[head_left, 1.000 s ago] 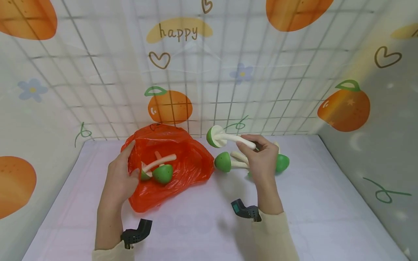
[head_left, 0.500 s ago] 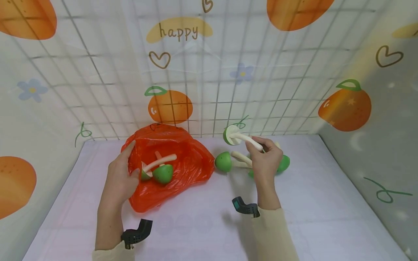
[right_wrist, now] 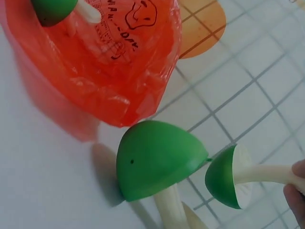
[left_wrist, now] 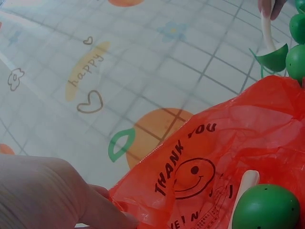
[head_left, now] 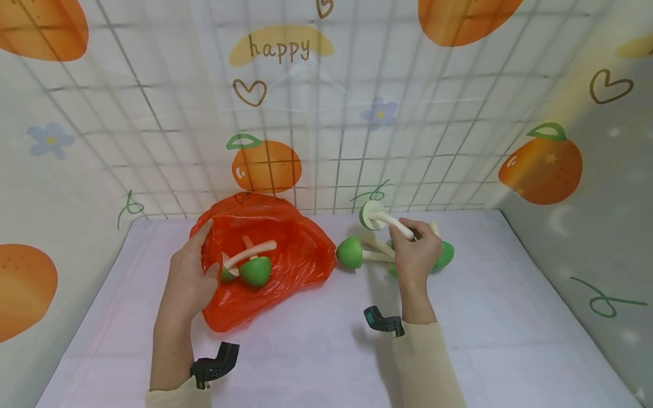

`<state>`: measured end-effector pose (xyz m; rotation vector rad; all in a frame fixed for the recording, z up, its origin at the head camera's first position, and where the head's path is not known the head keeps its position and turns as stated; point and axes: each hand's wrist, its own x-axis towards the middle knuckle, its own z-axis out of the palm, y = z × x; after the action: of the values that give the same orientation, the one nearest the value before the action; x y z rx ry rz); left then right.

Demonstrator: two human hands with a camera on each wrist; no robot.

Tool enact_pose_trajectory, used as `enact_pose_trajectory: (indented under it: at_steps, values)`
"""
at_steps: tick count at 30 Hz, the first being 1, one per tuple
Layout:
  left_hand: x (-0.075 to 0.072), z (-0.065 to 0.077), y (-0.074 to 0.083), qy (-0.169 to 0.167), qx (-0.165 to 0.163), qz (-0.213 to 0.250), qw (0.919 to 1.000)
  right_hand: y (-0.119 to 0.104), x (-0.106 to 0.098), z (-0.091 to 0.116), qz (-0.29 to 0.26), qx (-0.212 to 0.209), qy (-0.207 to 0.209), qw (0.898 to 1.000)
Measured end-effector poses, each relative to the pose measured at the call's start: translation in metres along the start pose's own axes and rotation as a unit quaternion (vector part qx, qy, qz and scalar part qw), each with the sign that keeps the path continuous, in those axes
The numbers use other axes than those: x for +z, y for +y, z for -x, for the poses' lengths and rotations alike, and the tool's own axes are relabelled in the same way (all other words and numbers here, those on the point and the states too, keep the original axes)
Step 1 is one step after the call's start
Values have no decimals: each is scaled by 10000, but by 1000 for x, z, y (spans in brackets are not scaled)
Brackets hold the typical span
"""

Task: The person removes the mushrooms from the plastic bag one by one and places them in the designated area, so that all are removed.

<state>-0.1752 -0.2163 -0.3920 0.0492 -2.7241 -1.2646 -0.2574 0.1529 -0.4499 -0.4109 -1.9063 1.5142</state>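
A red plastic bag point(head_left: 301, 249), printed THANK YOU with a smiley, lies with its mouth spread toward me. My left hand point(head_left: 191, 277) grips the bag's left rim between thumb and fingers. Inside the bag are toy mushrooms, one with a green cap point(head_left: 255, 272) and another with its pale stem point(head_left: 260, 248) across it. My right hand point(head_left: 418, 249) pinches the end of the white stem of a green-capped toy mushroom point(head_left: 372, 216), raised above the table with its pale underside toward me. Below it lies another green mushroom point(head_left: 349, 253), its cap beside the bag's right end.
More mushrooms, one with a green cap point(head_left: 445, 255), lie behind and under my right hand, partly hidden. The white table point(head_left: 306, 362) meets a printed backdrop point(head_left: 326, 141) at its back edge and side walls.
My right hand has moved to the right and slightly down with the mushroom, away from the bag. The left hand and the bag stay where they were.
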Motion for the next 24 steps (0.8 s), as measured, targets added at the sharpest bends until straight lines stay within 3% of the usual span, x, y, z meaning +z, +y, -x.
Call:
enact_pose_trajectory:
  at_steps: [24]
  values:
    - [1,-2,-3,27,10,-109,9999,18,7,-4,836,-213,-2,9963]
